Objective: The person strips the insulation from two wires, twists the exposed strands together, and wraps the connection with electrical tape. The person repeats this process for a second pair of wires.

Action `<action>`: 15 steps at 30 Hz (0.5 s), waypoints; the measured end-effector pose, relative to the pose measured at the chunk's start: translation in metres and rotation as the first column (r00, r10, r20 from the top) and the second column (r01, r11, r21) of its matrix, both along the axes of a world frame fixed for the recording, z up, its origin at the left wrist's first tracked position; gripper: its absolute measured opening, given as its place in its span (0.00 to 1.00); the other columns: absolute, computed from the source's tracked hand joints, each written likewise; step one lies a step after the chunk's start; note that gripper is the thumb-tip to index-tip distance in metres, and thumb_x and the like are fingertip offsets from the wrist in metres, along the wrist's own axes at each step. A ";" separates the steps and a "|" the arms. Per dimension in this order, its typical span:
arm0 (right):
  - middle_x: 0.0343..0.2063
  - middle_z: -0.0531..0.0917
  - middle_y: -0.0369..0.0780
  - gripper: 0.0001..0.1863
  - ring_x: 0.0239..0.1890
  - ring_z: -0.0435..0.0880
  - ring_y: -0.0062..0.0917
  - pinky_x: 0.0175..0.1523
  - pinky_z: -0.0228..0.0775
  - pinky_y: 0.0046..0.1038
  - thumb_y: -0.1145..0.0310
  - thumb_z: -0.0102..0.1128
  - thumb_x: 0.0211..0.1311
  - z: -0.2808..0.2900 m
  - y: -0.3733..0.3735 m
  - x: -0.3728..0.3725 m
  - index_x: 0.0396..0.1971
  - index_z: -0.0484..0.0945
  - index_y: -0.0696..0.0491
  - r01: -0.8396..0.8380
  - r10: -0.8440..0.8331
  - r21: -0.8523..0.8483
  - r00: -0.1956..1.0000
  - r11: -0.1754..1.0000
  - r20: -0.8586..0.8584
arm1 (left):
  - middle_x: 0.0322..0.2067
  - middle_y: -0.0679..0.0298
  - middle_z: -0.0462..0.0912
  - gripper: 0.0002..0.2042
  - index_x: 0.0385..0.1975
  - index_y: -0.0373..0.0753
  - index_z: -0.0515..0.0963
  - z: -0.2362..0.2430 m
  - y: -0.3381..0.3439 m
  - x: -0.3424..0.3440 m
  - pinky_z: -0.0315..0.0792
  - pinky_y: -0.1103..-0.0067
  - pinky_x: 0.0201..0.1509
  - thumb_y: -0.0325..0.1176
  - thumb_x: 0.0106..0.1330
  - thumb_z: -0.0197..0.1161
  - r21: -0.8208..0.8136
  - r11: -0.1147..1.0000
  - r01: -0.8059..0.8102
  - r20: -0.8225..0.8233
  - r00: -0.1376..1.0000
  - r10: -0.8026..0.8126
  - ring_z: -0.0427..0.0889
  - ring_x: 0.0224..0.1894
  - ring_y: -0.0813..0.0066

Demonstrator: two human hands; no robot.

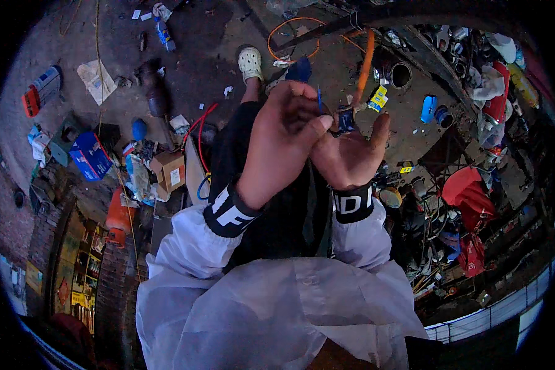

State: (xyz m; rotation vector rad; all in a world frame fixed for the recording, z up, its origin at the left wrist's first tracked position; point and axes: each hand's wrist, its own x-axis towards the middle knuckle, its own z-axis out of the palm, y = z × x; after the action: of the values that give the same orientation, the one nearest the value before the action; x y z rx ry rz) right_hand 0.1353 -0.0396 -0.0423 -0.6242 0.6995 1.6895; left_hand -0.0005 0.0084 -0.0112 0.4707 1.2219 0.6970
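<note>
My left hand (279, 139) is raised in front of my lap with its fingers curled and thumb pressed in. A thin blue strip (319, 98) sticks up from its fingertips; I cannot make out its kind. Right beside it, my right hand (351, 154) is turned palm up, its thumb standing out to the right. A small dark blue, shiny piece (345, 120) rests at its fingers, partly hidden. Both hands touch or nearly touch at the left thumb.
Clutter covers the ground: a blue box (90, 156), a cardboard box (168, 171), an orange-red gas cylinder (121, 216) at left. At right lie a blue can (428, 109), a red cloth (468, 197) and heaped scrap. An orange hose (367, 61) rises beyond my hands.
</note>
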 end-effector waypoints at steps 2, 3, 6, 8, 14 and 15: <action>0.56 0.72 0.50 0.42 0.59 0.67 0.42 0.67 0.52 0.44 0.31 0.52 0.56 0.001 0.002 -0.001 0.50 0.74 0.59 -0.047 0.046 0.032 0.998 0.998 0.035 | 0.39 0.62 0.80 0.16 0.50 0.35 0.68 0.002 0.002 -0.001 0.73 0.81 0.47 0.21 0.64 0.61 0.013 0.999 0.039 -0.001 0.999 -0.039 0.79 0.41 0.78; 0.56 0.72 0.50 0.42 0.58 0.68 0.41 0.66 0.53 0.43 0.31 0.52 0.56 0.004 0.004 -0.003 0.50 0.75 0.59 -0.078 0.075 0.029 0.994 0.997 0.078 | 0.37 0.61 0.80 0.15 0.49 0.35 0.67 0.002 0.003 -0.001 0.73 0.82 0.45 0.21 0.64 0.61 0.026 0.999 0.032 -0.014 0.999 -0.031 0.80 0.40 0.78; 0.51 0.74 0.48 0.41 0.53 0.69 0.38 0.63 0.55 0.41 0.30 0.52 0.55 0.006 0.006 -0.004 0.45 0.75 0.58 -0.148 0.131 0.121 0.982 0.982 0.135 | 0.32 0.61 0.80 0.15 0.47 0.35 0.68 0.002 0.003 -0.001 0.74 0.82 0.42 0.20 0.62 0.61 0.060 0.998 0.027 -0.045 0.999 -0.024 0.81 0.37 0.79; 0.47 0.75 0.45 0.39 0.50 0.70 0.36 0.60 0.57 0.40 0.30 0.52 0.55 0.002 0.003 -0.001 0.41 0.75 0.57 -0.178 0.154 0.184 0.978 0.967 0.140 | 0.31 0.61 0.81 0.14 0.47 0.35 0.68 -0.003 0.001 -0.005 0.73 0.82 0.42 0.21 0.63 0.60 0.076 0.996 0.045 -0.056 0.998 -0.041 0.81 0.36 0.80; 0.42 0.76 0.44 0.36 0.47 0.73 0.35 0.56 0.65 0.37 0.31 0.49 0.58 0.012 0.012 0.006 0.36 0.73 0.56 -0.123 0.130 -0.081 0.987 0.989 0.098 | 0.31 0.64 0.81 0.15 0.44 0.34 0.69 -0.001 0.007 -0.004 0.74 0.82 0.43 0.22 0.60 0.64 0.109 0.991 0.082 -0.003 0.997 -0.082 0.81 0.36 0.82; 0.42 0.77 0.42 0.36 0.48 0.74 0.33 0.57 0.64 0.36 0.31 0.46 0.60 0.014 0.015 0.006 0.37 0.74 0.55 -0.167 0.189 -0.155 0.972 0.974 0.142 | 0.35 0.64 0.81 0.15 0.45 0.35 0.70 -0.002 0.006 -0.005 0.74 0.82 0.46 0.21 0.60 0.64 0.087 0.990 0.115 -0.017 0.993 -0.114 0.80 0.40 0.81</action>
State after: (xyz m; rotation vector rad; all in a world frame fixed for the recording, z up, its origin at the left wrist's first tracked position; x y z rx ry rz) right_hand 0.1414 -0.0248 -0.0284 -0.9342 0.6709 1.7425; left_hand -0.0053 0.0142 -0.0132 0.6138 1.1694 0.6522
